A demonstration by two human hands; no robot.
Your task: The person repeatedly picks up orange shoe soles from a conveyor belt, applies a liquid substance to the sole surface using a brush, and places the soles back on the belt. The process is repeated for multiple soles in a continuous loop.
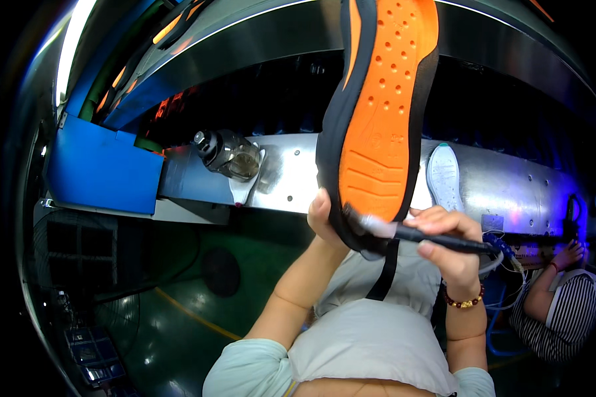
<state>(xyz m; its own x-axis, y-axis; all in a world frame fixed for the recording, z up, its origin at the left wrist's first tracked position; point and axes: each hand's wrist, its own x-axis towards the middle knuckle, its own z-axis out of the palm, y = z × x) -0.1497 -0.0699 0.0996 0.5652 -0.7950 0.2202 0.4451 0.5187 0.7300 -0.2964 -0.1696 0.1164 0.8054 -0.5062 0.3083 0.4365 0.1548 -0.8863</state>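
A large shoe sole (376,135), orange in the middle with a thick black rim, stands up in front of me with its heel end nearest. My left hand (324,220) grips it at the left side of the heel; the thumb shows and the other fingers are hidden behind. Closed around the black handle of a brush (444,238) is my right hand (451,255). The brush's pale, dark-tipped head touches or hovers just over the black heel rim; I cannot tell which.
Behind the sole runs a metal ledge (291,165) with a dark see-through bottle (240,159) at left and a pale blue insole-shaped piece (444,173) at right. A blue panel (102,165) stands far left. Another person's hand (567,254) is at far right.
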